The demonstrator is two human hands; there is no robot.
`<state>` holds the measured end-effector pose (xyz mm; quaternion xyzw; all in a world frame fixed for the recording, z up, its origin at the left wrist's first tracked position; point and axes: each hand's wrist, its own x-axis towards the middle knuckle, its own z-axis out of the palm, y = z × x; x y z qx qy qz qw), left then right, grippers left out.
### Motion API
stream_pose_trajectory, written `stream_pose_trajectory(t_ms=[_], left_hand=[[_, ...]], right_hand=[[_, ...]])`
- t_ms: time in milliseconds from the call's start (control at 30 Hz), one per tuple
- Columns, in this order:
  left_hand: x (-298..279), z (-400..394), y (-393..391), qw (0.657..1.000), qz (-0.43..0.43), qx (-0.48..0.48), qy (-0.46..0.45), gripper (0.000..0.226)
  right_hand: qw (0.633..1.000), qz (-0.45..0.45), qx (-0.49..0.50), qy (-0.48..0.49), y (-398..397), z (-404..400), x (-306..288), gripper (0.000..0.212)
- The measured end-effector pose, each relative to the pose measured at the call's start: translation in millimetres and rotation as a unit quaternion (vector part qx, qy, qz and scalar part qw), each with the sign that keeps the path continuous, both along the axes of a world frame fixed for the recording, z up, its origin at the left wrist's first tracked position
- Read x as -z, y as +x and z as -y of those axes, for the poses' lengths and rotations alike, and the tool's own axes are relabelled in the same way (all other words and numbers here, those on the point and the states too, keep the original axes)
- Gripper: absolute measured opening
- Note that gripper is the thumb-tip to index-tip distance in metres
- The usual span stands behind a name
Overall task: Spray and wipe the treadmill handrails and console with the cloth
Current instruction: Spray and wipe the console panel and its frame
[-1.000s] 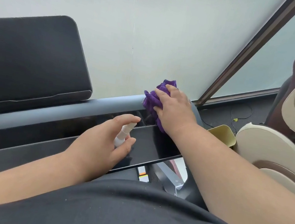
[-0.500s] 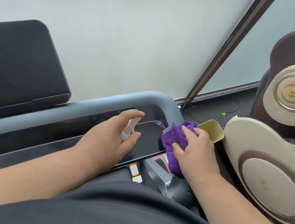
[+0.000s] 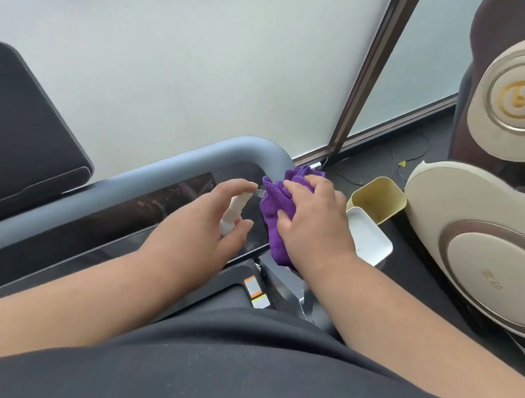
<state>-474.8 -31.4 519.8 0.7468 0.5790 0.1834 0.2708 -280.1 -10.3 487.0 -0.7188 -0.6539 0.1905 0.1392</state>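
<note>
Screen panel (image 3: 10,139) sits far left, dark and tilted, perched above the grey handrail (image 3: 161,171) that runs across toward the right and bends down at its rounded corner. Just below the rail is the glossy black console (image 3: 162,210), pretty reflective, so you can see faint shapes in it.

Moving right, the left hand (image 3: 201,226) hovers over the console with a small white spray bottle (image 3: 234,211) in it. Index finger is curled over the top of the nozzle, thumb pinches the bottle's side, and the rest of the fingers wrap behind it out of sight.

Right next to that, the purple cloth (image 3: 275,208) is bunched up against the right end of the console, just under the handrail's bend. The right hand (image 3: 309,220) is on top of it, fingers curled into the fabric and pressing it down against the surface. Some cloth hangs off below the hand over the console's edge.

Further right, on the dark floor, there's a yellowish bin (image 3: 377,197) with a white lid-looking thing (image 3: 367,237) leaning beside it, both close to the right hand. Past that is a beige and brown massage chair (image 3: 496,245) filling the right edge. Frosted glass wall (image 3: 195,31) is behind everything. Black shirt (image 3: 240,386) fills the bottom.
</note>
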Motion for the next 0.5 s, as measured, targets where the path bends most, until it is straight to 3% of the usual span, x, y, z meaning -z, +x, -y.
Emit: stream_pose_trajectory(t_ms=[167,333,500], left_hand=[[-7,-17,9,1.000,-0.014,0.009,0.010,0.045],[-5,-41,30,0.997,-0.066,0.043,-0.008,0.047],[4,-40,63,0.982,-0.114,0.150,0.010,0.049]], right_hand=[[0.998,0.012,-0.050,0.022,13,69,0,0.046],[0.960,-0.003,-0.276,-0.039,-2,83,0,0.042],[0.958,-0.028,-0.277,-0.065,5,94,5,0.054]])
